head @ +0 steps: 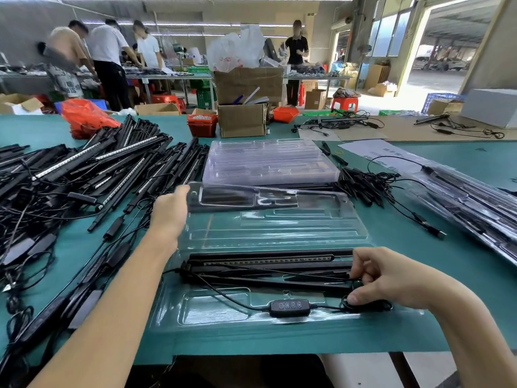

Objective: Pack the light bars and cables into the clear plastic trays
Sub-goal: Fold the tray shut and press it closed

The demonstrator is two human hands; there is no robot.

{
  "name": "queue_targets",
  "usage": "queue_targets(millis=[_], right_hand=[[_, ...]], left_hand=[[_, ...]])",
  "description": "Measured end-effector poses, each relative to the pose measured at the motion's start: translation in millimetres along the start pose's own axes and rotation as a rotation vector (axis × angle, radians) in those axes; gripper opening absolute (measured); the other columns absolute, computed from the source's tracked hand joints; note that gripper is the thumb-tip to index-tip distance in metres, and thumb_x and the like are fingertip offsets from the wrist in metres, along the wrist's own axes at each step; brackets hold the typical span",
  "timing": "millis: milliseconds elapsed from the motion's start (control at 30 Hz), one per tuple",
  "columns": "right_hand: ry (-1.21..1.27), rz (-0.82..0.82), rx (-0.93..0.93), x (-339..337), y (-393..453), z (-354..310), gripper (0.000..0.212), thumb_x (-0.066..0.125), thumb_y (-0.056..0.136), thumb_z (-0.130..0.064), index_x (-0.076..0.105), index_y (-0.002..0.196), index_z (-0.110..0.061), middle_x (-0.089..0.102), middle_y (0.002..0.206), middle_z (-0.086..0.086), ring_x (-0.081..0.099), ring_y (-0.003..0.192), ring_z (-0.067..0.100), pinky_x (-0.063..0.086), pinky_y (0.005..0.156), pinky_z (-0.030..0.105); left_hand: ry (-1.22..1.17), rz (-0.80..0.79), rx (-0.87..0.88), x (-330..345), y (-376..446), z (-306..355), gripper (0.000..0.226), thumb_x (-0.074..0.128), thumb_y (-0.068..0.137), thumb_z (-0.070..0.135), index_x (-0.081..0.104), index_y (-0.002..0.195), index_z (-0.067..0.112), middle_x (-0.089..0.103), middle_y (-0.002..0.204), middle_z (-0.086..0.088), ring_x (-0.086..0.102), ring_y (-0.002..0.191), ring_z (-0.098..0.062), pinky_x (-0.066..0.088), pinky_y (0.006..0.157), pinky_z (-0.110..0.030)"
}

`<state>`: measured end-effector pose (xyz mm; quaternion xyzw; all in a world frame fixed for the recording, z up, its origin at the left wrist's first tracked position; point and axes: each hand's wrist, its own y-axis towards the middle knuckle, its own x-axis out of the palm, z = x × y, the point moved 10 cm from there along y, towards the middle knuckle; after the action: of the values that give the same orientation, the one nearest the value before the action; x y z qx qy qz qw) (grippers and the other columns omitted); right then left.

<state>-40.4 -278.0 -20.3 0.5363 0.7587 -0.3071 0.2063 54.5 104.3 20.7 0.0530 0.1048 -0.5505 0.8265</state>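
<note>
A clear plastic tray [215, 308] lies open on the green table in front of me. Black light bars [265, 264] lie side by side in its near half. Their cable runs through an inline controller [289, 308] with several buttons in the front recess. My right hand [391, 281] is at the tray's right end, its fingers pinching the thin black cable [335, 307] and its thumb pressing down on the coil there. My left hand [170, 211] reaches forward and grips the left edge of the tray's raised far flap [246, 197].
A big heap of loose light bars and cables [84, 169] covers the table's left side. A stack of empty clear trays [265, 163] sits behind the open one, with loose cables [363, 183] beside it. Packed trays [461, 200] lie at right. Cardboard boxes [242, 119] and a red basket [202, 124] stand farther back; people work beyond.
</note>
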Motion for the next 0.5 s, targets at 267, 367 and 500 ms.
queue_targets(millis=[267,367,500], right_hand=[[-0.004,0.027,0.0,-1,0,-1,0.042,0.094,0.065,-0.022,0.06,0.089,-0.014,0.053,0.052,-0.012,0.044,0.049,0.005,0.035,0.052,0.018],[-0.032,0.026,0.003,-1,0,-3,0.043,0.093,0.066,-0.025,0.059,0.091,-0.015,0.053,0.052,-0.012,0.044,0.049,0.006,0.036,0.053,0.019],[-0.052,0.031,-0.014,-1,0,-2,0.045,0.093,0.066,-0.027,0.058,0.093,-0.018,0.051,0.052,-0.01,0.043,0.048,0.007,0.035,0.052,0.021]], left_hand=[[-0.368,-0.36,0.017,-6,-21,42,0.065,0.029,0.101,0.06,0.056,0.062,0.016,0.075,0.092,-0.018,0.073,0.083,-0.032,0.055,0.078,-0.041],[-0.095,-0.748,0.036,10,-42,48,0.059,0.055,0.086,0.068,0.061,0.072,0.01,0.071,0.113,-0.024,0.069,0.105,-0.038,0.047,0.099,-0.049],[0.472,-1.217,-0.004,23,-88,22,0.08,0.079,0.063,0.054,0.056,0.138,0.037,0.054,0.147,0.007,0.045,0.139,-0.011,0.016,0.123,-0.043]])
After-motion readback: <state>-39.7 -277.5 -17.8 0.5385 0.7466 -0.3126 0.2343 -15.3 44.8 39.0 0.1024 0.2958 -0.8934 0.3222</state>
